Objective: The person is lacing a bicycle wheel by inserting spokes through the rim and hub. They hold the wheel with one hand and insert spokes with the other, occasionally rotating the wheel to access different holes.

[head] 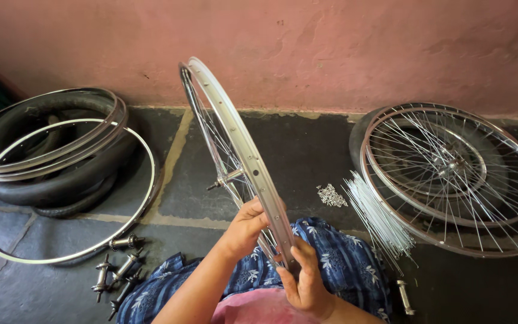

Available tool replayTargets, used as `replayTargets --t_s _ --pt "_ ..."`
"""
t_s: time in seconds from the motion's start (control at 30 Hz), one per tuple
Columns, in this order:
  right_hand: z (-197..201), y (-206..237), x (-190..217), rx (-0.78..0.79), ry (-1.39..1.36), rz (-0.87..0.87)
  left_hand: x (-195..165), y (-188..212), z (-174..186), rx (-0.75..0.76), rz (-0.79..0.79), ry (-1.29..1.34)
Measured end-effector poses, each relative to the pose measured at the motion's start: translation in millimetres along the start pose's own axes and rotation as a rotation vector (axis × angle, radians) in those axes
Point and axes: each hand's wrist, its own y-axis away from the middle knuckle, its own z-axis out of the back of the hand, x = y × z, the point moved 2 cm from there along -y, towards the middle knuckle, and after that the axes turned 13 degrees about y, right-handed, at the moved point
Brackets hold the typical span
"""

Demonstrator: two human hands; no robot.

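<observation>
An upright silver bicycle wheel rim (235,129) with spokes and a centre hub (226,178) stands edge-on in front of me, resting on my lap. My left hand (246,227) grips the rim's near edge from the left side. My right hand (303,276) holds the same rim lower down from the right, fingers wrapped on the metal. Blue patterned cloth (343,258) covers my knees under the wheel.
Bare rims (61,258) and black tyres (61,183) lie stacked on the left. Several loose hubs (115,270) sit beside them. Spoked wheels (451,174) lie on the right, with a bundle of loose spokes (376,216) and a small pile of nipples (331,195). A pink wall (331,48) stands behind.
</observation>
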Motion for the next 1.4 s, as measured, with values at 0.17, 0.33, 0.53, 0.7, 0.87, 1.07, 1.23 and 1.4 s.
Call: replayTargets --t_s 0.17,0.33,0.53,0.7,0.87,1.07,1.23,1.4 --pt "-7.6 8.8 -4.8 -0.019 -0.018 -0.021 -20.8 2.3 -16.4 -0.094 -0.016 -0.182" --pt "-32.6 -2.1 -1.3 0.051 -0.463 -0.2 -31.9 25.2 -45.2 -0.503 -0.37 -0.465" --pt "-47.0 -40.7 30.4 0.441 -0.138 0.202 -64.7 72.5 -35.6 -0.696 -0.243 -0.59" --pt "-54.4 -41.4 22.5 0.549 0.014 0.269 -122.9 116.0 24.8 -0.773 -0.197 -0.592" --pt "-78.0 -39.4 -41.9 0.437 0.049 0.051 -155.1 160.5 72.0 -0.658 -0.247 -0.453" --pt "-98.9 -52.0 -131.7 0.353 0.074 -0.369 -145.2 173.6 86.5 -0.646 -0.275 -0.399" --pt "-129.8 -99.7 -195.0 0.099 -0.332 -0.87 -142.3 167.1 76.4 -0.655 -0.227 -0.447" --pt "-150.0 -133.5 -221.2 0.094 -0.554 -1.383 -132.0 162.0 65.6 -0.605 -0.209 -0.448"
